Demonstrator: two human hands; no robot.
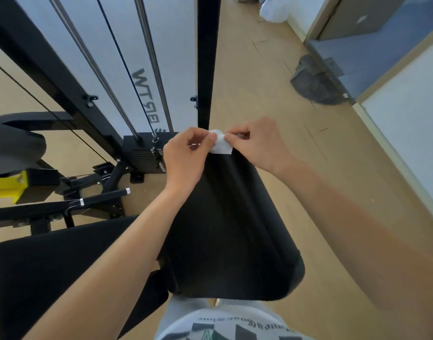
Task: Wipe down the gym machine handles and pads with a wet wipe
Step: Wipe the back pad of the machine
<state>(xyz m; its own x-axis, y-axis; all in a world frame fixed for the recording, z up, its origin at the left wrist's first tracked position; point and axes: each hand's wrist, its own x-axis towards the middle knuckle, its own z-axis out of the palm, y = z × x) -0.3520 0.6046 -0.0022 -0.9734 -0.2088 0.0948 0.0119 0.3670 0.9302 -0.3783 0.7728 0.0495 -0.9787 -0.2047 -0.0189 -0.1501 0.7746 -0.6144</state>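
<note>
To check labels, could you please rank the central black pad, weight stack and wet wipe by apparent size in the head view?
central black pad, though nearest the camera
weight stack
wet wipe, partly hidden

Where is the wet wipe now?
Head view, centre: the wet wipe is pinched between the left hand and right hand, at the far end of the black pad.

The machine (206, 57) has a white panel (183, 69), upper centre-left, bearing dark upside-down letters, seemingly "BPTW". Lettering on the shirt (225, 326), bottom edge, is too blurred to read.
</note>
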